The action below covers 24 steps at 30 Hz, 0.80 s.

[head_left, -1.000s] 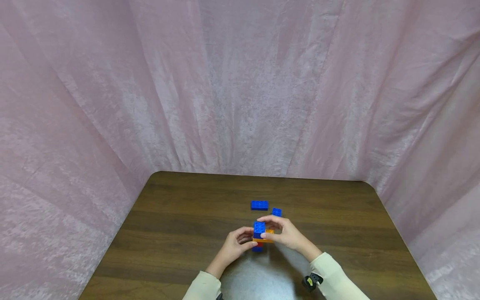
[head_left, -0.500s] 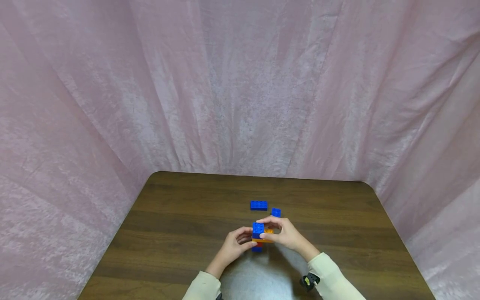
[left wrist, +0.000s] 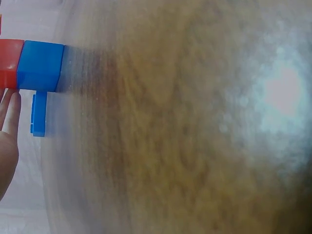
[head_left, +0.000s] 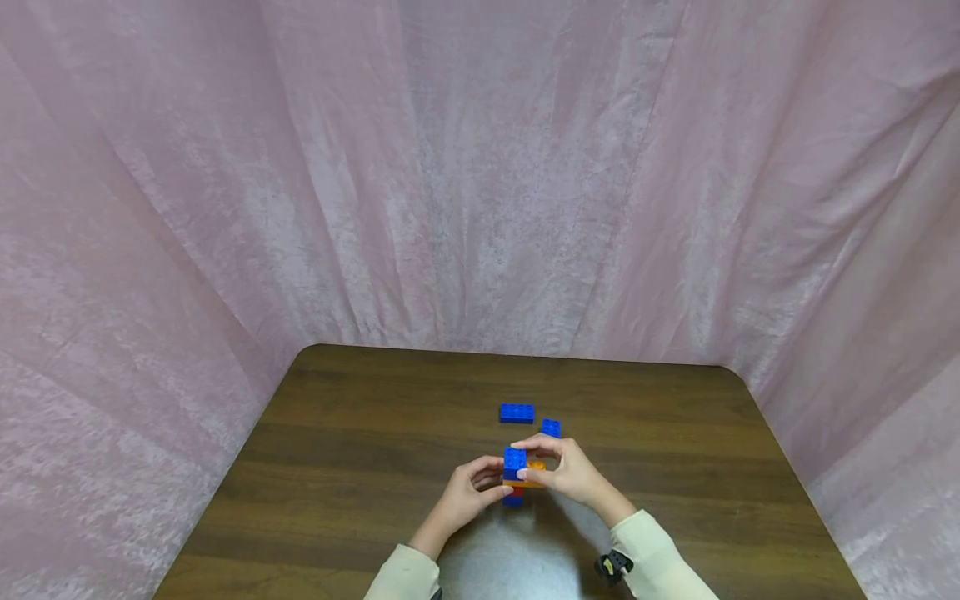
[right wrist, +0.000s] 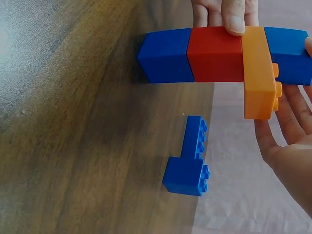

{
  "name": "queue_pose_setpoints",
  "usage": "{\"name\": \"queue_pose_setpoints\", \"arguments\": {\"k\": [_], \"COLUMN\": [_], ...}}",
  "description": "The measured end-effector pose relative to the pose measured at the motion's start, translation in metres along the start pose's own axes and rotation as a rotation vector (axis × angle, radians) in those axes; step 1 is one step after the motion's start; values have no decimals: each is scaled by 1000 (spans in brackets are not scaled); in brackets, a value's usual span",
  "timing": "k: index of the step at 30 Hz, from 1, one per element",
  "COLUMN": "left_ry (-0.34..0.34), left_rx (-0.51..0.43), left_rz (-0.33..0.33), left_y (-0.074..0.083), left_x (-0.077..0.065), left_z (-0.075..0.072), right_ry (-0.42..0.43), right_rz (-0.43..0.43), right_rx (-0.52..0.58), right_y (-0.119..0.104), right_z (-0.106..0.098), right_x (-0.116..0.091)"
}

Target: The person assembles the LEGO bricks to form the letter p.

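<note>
sleeves of pale cream cloth [head_left: 405, 575] nearest, black strapped device with a yellow mark [head_left: 613, 567] at the right one. left hand [head_left: 465, 493]: thumb in front, fingers behind, pinching the upright stack of four plastic bricks [head_left: 513, 483] around its red/orange level. right hand [head_left: 572, 475] pinches the blocky blue top brick [head_left: 514, 460]. stack stands on the dark brown wood-grain table [head_left: 360, 450], between the hands: blocky blue base brick [right wrist: 166, 56], blocky red brick [right wrist: 214, 58], long orange brick [right wrist: 258, 73] jutting right, top brick touching it; can't tell if fully seated.

handling guess: light, rigid, tough, a bit slick on the smooth faces. joints look like the weak point; side load could twist or pop them. best hold: flat side faces, left on red, right low on the top brick; no levering on the orange overhang.

farther: small blue plastic brick [head_left: 551, 427], partly behind the right hand, then long blue eight-stud brick [head_left: 517, 413], just beside it, apart. far back: pink velvety curtain [head_left: 480, 192].

vs half a second ago: same grips, same stack order. hands, bricks and table edge all sit slightly lower in head view; reads as head drift.
</note>
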<state>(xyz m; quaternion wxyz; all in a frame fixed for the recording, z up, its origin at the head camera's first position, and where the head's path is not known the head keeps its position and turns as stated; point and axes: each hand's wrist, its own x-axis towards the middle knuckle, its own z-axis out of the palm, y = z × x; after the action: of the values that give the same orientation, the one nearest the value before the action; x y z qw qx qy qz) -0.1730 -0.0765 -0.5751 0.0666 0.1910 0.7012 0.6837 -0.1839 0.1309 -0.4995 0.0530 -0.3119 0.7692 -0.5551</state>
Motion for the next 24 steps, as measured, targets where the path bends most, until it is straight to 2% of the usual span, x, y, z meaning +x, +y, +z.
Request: {"name": "queue_pose_setpoints", "arguments": {"k": [4,13,16,20,24], "left_ry": [4,16,8,9,18], "left_rx": [8,13,3,-2,-4], "left_rz": [7,-1,3,51,72], "left_y": [0,3,5,8,11], "left_x": [0,0,1,2,3], "left_z": [1,3,3,3,4], "right_ry": [8,23,23,27,37], "right_rz": [15,17,13,9,14], "right_rx": [1,13,27,36,25], "right_y": [3,34,36,36,26], "right_z": [0,2,2,3,3], "right_x": [-2,-4,-4,-4,-4]}}
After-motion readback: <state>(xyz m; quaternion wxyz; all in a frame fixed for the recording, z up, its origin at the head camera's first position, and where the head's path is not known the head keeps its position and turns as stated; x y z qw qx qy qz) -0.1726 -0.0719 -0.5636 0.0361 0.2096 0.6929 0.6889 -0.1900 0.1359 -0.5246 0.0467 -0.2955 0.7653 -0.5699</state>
